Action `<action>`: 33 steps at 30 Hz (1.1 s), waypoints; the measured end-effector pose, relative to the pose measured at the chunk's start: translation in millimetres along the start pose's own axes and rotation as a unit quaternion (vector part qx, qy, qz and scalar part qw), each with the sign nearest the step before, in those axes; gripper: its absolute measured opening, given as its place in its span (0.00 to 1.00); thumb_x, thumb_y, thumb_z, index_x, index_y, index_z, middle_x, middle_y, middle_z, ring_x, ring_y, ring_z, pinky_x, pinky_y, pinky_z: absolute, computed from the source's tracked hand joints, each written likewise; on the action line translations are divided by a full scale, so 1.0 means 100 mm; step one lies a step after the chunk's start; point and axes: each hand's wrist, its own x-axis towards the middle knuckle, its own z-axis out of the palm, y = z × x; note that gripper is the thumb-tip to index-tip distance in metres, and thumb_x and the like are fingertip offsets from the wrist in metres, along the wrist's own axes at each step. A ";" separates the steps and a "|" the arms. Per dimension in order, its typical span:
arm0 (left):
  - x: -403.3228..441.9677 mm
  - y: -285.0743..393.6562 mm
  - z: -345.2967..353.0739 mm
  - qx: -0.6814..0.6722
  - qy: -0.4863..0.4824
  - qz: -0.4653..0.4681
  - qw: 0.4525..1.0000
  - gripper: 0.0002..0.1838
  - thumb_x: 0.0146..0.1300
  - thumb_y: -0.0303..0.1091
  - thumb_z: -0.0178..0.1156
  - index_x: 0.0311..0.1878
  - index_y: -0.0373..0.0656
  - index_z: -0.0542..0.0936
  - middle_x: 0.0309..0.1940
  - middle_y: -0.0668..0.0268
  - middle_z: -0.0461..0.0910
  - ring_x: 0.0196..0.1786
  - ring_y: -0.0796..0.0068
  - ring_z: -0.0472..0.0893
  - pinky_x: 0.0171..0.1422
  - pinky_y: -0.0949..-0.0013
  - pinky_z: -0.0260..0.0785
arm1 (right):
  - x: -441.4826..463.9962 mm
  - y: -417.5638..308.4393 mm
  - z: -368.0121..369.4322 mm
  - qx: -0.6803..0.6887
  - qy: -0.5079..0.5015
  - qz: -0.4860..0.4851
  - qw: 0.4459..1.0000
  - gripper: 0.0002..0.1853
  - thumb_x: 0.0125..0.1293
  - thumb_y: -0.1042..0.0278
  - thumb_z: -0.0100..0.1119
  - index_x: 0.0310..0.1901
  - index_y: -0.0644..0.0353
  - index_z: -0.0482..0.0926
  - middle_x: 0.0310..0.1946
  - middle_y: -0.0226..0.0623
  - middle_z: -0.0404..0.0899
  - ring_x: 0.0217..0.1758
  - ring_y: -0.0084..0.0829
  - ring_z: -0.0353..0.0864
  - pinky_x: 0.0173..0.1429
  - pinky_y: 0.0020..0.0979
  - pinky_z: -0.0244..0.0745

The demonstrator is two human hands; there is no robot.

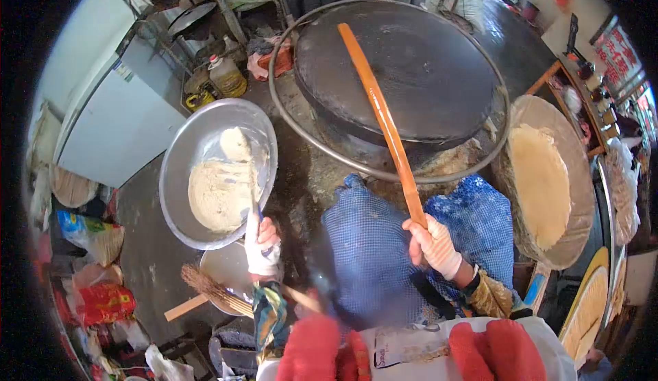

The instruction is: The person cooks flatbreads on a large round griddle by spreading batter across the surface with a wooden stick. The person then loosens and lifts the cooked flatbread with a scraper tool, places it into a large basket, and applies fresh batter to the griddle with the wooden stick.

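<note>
My left hand (262, 245), in a white glove with bare fingertips, is closed round the handle of a batter-coated ladle (236, 145). The ladle's head is over pale, thick batter (218, 192) in a large metal basin (179, 224); its exact shape is hidden by batter. In my right hand (436, 245), also gloved with fingers bare, is one end of a long, flat wooden spreader (381, 115). The spreader slants up across a big, round dark griddle (439, 58), and I cannot tell whether it touches the surface.
A metal ring (273, 82) surrounds the griddle. To the right, a wide lined basket (580, 206) holds a round, tan flatbread stack (541, 182). Below the basin are a pot (223, 268) and a straw brush (202, 281). An oil jug (227, 78) stands behind.
</note>
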 end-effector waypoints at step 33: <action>-0.76 -0.31 1.73 0.301 0.254 0.186 0.900 0.10 0.72 0.34 0.52 0.53 0.44 0.69 0.26 0.70 0.65 0.18 0.87 0.63 0.14 0.85 0.55 | 1.37 0.33 -0.91 -0.394 0.224 -0.256 0.854 0.12 0.68 0.59 0.51 0.36 0.62 0.71 0.22 0.42 0.79 0.34 0.50 0.79 0.43 0.47 0.70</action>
